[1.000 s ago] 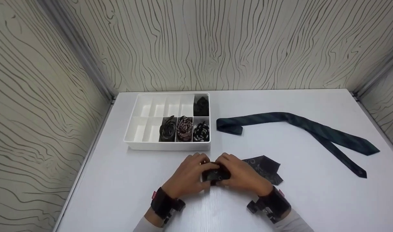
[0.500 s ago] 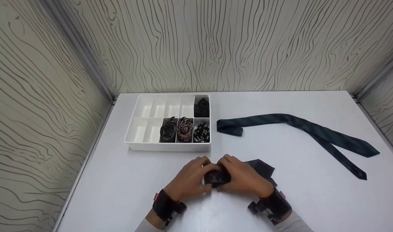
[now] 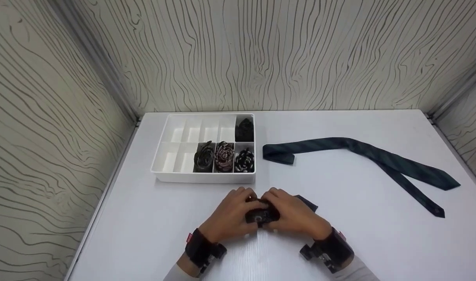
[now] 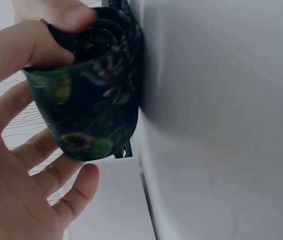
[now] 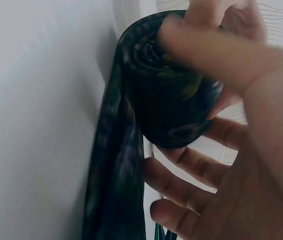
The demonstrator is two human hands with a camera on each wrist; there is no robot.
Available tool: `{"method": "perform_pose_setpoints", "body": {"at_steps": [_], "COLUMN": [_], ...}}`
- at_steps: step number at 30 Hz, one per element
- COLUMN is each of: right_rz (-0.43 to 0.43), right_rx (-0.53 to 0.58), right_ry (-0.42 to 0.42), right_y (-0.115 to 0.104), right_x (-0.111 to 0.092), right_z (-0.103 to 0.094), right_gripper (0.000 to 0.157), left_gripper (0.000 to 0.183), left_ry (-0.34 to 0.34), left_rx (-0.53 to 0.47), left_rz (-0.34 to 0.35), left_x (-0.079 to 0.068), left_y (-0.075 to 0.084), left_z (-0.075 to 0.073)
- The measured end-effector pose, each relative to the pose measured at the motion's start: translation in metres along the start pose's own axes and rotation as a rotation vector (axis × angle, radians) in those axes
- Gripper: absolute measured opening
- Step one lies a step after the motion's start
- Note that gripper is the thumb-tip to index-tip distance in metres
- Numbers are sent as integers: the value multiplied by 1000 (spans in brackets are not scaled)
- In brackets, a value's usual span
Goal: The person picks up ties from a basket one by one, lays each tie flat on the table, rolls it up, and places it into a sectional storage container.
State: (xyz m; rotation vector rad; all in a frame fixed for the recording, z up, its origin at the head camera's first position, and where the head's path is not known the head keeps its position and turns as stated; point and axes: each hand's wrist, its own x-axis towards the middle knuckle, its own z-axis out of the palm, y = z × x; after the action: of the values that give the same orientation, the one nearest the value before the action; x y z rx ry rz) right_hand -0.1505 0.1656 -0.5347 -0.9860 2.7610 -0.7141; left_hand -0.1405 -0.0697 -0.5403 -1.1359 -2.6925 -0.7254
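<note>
Both hands hold a dark floral necktie [image 3: 262, 217] coiled into a thick roll on the white table. My left hand [image 3: 231, 214] grips the roll from the left, its thumb on the coiled edge in the left wrist view, where flowers show on the outer layer [image 4: 89, 112]. From the other side my right hand [image 3: 294, 214] curls its thumb and fingers around it. A short flat tail [image 3: 309, 203] sticks out beyond the right hand. In the right wrist view that unrolled strip [image 5: 115, 185] runs along the table from the coil. The hands hide part of the roll.
Behind the hands stands a white divided tray [image 3: 205, 178]. Several rolled ties [image 3: 224, 157] fill compartments on its right side; others are bare. A dark green striped tie [image 3: 329, 143] lies stretched out on the right. Patterned walls [image 3: 257, 54] border the table.
The tie's loose tail has been drawn in toward the hands and has become much shorter as the roll turned. Both hands stay in nearly the same place, gripping the roll.
</note>
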Motion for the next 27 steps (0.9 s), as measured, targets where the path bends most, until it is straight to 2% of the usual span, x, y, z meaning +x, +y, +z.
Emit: {"method": "perform_pose_setpoints", "body": {"at_steps": [3,8,13,18,23,27], "right_rz": [-3,26,35,24,22,50], "right_rx": [-44,-15,-38,-18,-30,-2], "right_ry": [8,-6,-3,0,1,-43], "right_y": [-1,-3,-5,-5,-3,-3], "right_x": [-1,-1,-2,-2,-4,-5], "right_z": [0,-2,-3,-2,-2,-2], "right_gripper": [55,58,56,60,56,64], "left_gripper": [55,50,60,50,60,56], "left_ry": [-3,0,-2,17,-4,-1], "left_rx": [-14,-21,-16,-7,-24,-36], "left_rz": [-4,-2,-12,4,-19,-3], "left_x": [0,0,0,0,0,0], "left_y": [0,0,1,0,0,0], "left_z": [1,-1,-3,-3,-2,-2]}}
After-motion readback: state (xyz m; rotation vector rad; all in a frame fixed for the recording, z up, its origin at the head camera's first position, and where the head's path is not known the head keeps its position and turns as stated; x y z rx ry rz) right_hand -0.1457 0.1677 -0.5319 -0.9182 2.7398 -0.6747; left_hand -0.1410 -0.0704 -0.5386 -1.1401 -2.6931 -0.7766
